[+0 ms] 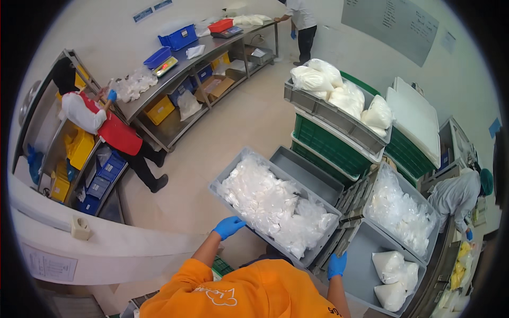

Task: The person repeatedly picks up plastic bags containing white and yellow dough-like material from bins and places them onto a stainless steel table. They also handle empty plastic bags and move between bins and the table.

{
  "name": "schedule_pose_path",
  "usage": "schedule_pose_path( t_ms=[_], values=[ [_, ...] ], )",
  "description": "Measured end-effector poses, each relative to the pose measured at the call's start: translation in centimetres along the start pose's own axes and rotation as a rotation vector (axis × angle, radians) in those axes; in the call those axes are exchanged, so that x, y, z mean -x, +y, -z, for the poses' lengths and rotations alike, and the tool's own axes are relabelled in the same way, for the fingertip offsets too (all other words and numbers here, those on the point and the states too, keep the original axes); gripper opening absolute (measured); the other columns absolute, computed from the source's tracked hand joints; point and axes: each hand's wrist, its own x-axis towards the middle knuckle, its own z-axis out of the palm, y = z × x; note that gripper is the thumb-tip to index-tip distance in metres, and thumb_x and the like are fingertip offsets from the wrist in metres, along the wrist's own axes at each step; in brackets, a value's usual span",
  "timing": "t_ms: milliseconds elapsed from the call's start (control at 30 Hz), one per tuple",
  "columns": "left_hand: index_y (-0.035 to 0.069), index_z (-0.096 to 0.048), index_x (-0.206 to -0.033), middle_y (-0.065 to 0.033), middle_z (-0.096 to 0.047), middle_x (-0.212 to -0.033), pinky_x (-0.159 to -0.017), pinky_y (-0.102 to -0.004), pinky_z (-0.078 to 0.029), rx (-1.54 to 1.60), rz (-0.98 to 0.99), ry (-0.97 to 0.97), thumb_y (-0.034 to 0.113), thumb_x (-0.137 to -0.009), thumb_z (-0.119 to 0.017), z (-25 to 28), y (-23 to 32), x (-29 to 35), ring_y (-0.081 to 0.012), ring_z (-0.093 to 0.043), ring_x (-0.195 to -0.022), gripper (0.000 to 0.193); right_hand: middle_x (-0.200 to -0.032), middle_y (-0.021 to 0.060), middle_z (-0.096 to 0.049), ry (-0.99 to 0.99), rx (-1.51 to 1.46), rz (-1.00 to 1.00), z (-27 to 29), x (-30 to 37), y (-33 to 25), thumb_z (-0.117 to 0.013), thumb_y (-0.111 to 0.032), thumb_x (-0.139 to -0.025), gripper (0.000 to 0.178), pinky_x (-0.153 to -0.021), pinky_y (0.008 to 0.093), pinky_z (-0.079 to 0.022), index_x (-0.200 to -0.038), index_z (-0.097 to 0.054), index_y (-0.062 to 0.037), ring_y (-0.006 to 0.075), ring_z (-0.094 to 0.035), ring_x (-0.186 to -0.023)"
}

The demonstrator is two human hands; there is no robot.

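My left hand [229, 228], in a blue glove, has its fingers on the near rim of a long grey crate [225, 186]. The crate is filled with small clear bags of white contents [260, 193]. My right hand [336, 265], also gloved in blue, is by the left edge of another grey crate [356, 275]; its fingers are partly hidden, so its grip is unclear. Inside that second crate, several bags of white powder [392, 267] lie at the right side. Behind it, a grey crate [428, 249] holds more small clear bags [400, 212].
An empty grey crate [307, 172] sits beyond the filled one. Green crates [328, 138] are stacked under a grey crate [339, 115] of large white bags. A steel table [185, 66] lines the far wall. One person [114, 124] stands left; others work far back and right.
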Motion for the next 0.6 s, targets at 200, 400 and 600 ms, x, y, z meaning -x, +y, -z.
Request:
schedule_pose_path(
  t_ms=[200,400,600],
  values=[
    [0.010,-0.063,-0.118,-0.0055,-0.068,-0.112,-0.081,-0.0397,-0.049,0.305,0.791,-0.261,0.053,-0.094,-0.058,1.1,-18.6,-0.1,-0.0207,-0.064,-0.094,0.050,-0.117,0.0190,-0.064,0.142,0.133,-0.031,-1.1,-2.2,4.5,-0.056,0.000,-0.082,0.058,-0.082,0.0366,-0.050,-0.139,-0.045,0.0088,0.0241,-0.062,-0.093],
    [0.014,-0.061,-0.119,-0.0042,-0.067,-0.113,-0.084,-0.0424,-0.048,0.652,0.949,-0.150,0.052,-0.095,-0.056,10.8,-27.0,-1.8,-0.0222,-0.064,-0.097,0.045,-0.111,0.0199,-0.067,0.135,0.139,-0.107,-2.4,-2.3,3.0,-0.053,-0.002,-0.084,0.047,-0.091,0.0411,-0.049,-0.131,-0.053,0.0046,0.0301,-0.064,-0.101],
    [0.014,-0.061,-0.113,-0.0041,-0.067,-0.106,-0.074,-0.0425,-0.050,0.633,0.900,-0.224,0.050,-0.096,-0.057,22.1,-32.9,-15.1,-0.0218,-0.066,-0.090,0.040,-0.097,0.0202,-0.070,0.527,0.597,-0.347,-3.3,-0.4,4.3,-0.060,-0.016,-0.089,0.035,-0.076,0.0436,-0.053,-0.115,-0.062,0.0074,0.0268,-0.066,-0.085]
  ],
)
